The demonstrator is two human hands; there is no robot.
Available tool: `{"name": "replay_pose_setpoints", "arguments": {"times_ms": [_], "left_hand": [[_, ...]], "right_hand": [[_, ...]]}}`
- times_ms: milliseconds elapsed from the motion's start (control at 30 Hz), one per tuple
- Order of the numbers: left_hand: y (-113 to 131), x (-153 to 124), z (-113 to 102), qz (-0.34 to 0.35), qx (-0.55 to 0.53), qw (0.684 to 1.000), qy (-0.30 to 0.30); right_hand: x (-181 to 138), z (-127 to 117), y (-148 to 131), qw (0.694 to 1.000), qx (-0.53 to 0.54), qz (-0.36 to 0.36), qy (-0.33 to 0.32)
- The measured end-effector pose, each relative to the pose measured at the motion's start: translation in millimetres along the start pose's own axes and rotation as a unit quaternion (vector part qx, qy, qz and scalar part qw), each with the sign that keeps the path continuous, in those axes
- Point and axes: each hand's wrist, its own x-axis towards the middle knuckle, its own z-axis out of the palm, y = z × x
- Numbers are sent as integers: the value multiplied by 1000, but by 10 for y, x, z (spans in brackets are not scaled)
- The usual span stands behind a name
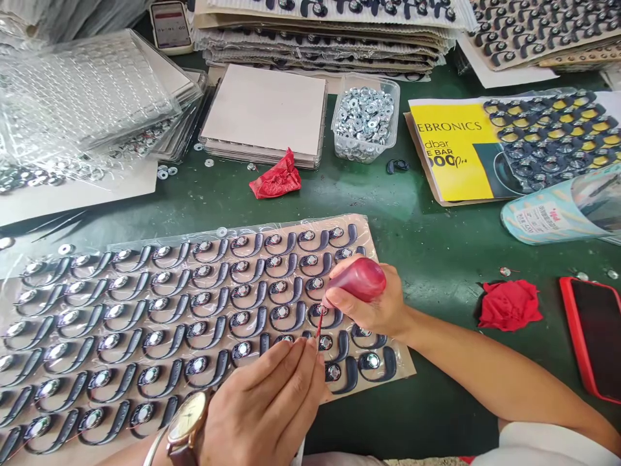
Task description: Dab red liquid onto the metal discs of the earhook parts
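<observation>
Head view: right fingers (342, 301) around a red tool (363, 279), left fingers (290, 370) together, grip unclear.

Past the sheet of hooks (403, 366), an open strip of green table (339, 188) leaves room for a hand, though a red wad (277, 178) interrupts it. Farther beyond the sheet, a card stack (264, 116) and tub (361, 150) block passage.

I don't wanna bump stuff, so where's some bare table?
Bare green table shows between the clear tub and the sheet of black hooks; another patch, between the right hand and the red wad by the phone. Upper left is crowded with plastic sheets.
</observation>
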Motion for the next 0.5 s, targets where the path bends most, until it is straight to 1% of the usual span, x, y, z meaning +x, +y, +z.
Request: {"name": "replay_pose_setpoints", "arguments": {"times_ms": [133,200,400,500], "left_hand": [[27,-47,21,-19,-12,1000,10],[46,-87,36,-33,-16,999,4],[56,-135,47,-44,-25,999,-4],[19,-116,23,-42,-46,998,-5]], "right_hand": [[0,-11,1,1000,3,-21,18],[10,-18,-6,999,-12,-20,29],[38,-10,-29,999,-25,-2,21],[41,-21,-43,999,-45,-8,27]]}}
